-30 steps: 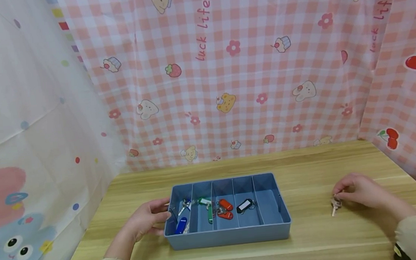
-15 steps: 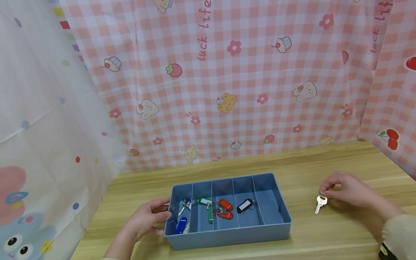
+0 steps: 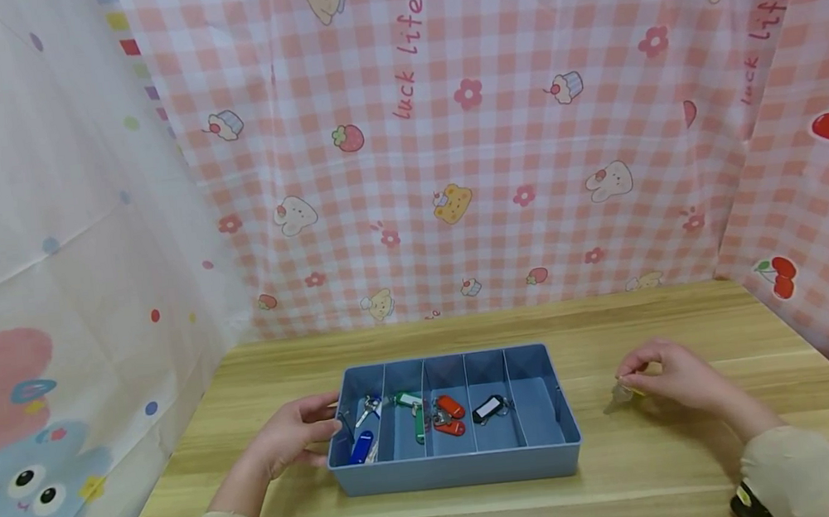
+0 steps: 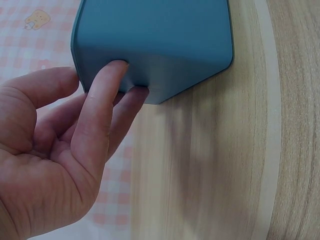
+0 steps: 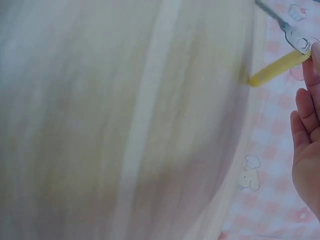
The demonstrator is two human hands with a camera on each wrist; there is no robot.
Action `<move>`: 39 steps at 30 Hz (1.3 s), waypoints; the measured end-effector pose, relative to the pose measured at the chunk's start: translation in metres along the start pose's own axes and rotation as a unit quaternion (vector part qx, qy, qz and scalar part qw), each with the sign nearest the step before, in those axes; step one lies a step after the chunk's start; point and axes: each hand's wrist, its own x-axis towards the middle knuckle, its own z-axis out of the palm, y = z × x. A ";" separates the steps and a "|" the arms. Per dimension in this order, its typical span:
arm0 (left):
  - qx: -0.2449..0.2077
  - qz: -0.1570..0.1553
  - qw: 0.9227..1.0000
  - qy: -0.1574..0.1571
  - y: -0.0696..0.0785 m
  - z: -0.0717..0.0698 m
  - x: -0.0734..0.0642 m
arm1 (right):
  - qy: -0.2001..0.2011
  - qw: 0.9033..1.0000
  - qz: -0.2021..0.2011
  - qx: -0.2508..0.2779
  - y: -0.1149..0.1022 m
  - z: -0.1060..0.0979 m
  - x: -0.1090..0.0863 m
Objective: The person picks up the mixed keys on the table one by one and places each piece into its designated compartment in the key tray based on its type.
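Note:
A blue-grey divided tray (image 3: 457,470) sits on the table. My left hand (image 3: 293,438) holds its left end, thumb at the rim; in the left wrist view its fingers (image 4: 102,100) press against the outer wall. To the right of the tray, my right hand (image 3: 669,375) pinches a key ring, from which a metal key (image 5: 296,39) and a yellow key tag (image 5: 280,67) hang. In the compartments lie blue key tags (image 3: 361,447), green key tags (image 3: 418,421), red key tags (image 3: 449,407) and a black key tag (image 3: 487,408), with keys among them. The rightmost compartment shows only its bare floor.
The wooden table (image 3: 675,475) extends around the tray on all sides. Behind it hangs a pink checked cloth (image 3: 486,226), and a white patterned cloth (image 3: 87,282) hangs at the left.
My right hand has moved left toward the tray, carrying the key; its yellow tag now shows. My left hand and the tray have stayed in place.

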 end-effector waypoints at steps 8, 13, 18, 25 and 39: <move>-0.002 -0.001 1.000 0.001 0.001 0.000 -0.001 | 0.035 0.998 0.051 0.024 -0.019 0.000 0.008; 0.004 0.005 1.000 -0.002 0.002 0.001 -0.003 | 0.060 0.992 0.092 0.062 -0.035 -0.003 0.014; 0.004 0.007 1.000 -0.004 0.002 0.000 -0.002 | 0.082 0.989 0.101 0.073 -0.051 -0.007 0.019; 0.008 0.006 1.000 -0.004 0.001 0.000 -0.001 | 0.094 0.988 0.089 0.081 -0.075 -0.010 0.029; 0.005 0.007 1.000 -0.012 -0.001 0.000 -0.001 | 0.084 0.986 0.064 0.131 -0.104 0.011 0.038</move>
